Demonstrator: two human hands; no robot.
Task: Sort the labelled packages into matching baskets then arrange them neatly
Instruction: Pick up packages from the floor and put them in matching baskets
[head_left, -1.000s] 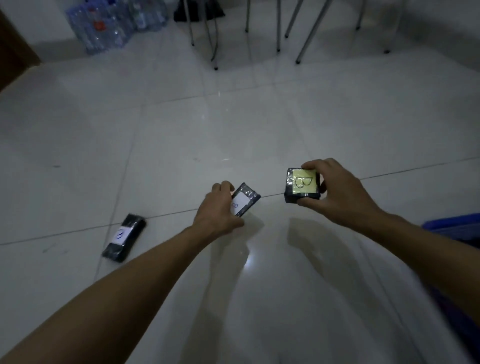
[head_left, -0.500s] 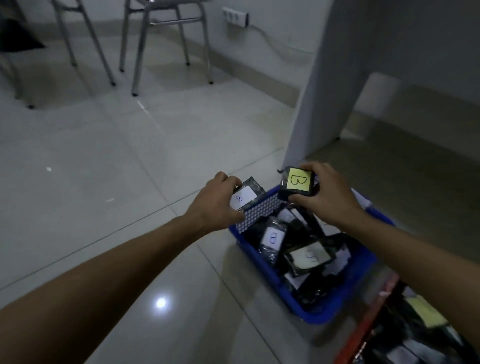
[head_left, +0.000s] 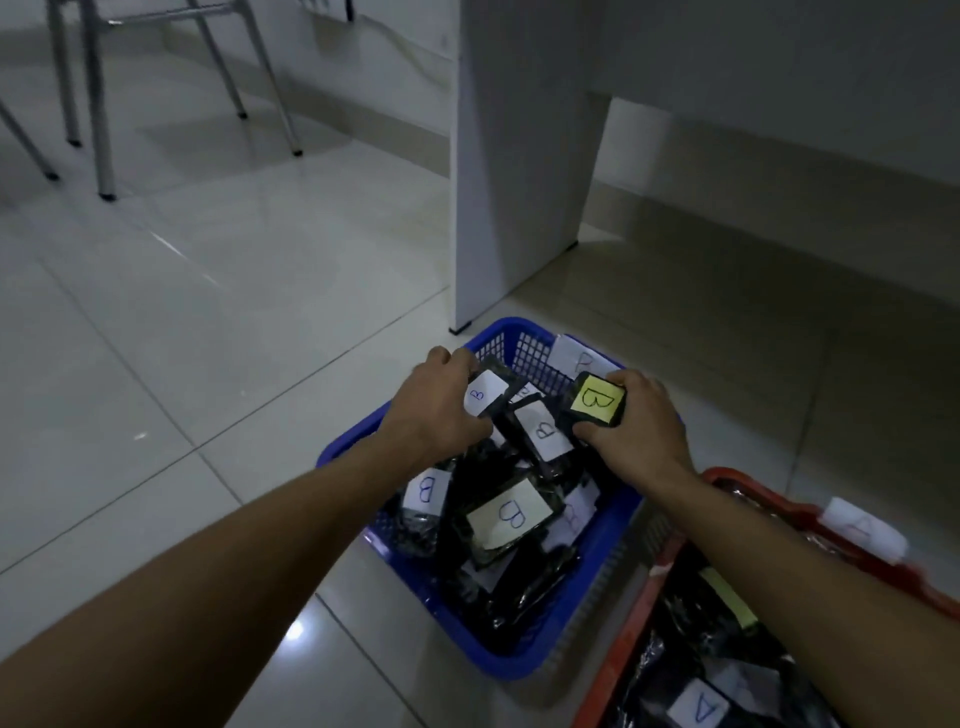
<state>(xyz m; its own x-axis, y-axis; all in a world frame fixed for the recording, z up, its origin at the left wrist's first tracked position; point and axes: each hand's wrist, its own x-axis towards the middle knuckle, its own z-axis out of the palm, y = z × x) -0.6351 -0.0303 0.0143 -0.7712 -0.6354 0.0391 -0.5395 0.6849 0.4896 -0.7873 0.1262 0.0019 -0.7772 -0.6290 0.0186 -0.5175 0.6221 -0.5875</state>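
Both hands over the blue basket (head_left: 597, 577) — left hand (head_left: 436, 410) grips a white-labelled B package (head_left: 485, 392), right hand (head_left: 631, 426) grips a yellow-labelled B package (head_left: 596, 400).

office-like room | tiled floor (head_left: 218, 322) - metal chair legs (head_left: 104, 130) - white desk panel (head_left: 514, 171)

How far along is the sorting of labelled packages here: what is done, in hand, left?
Done: the blue basket holds many B packages; the red basket holds A ones. In hand: the left hand grips a white-labelled B package, the right hand a yellow-labelled B package, over the blue basket. Left: release both, tidy the jumbled pile.
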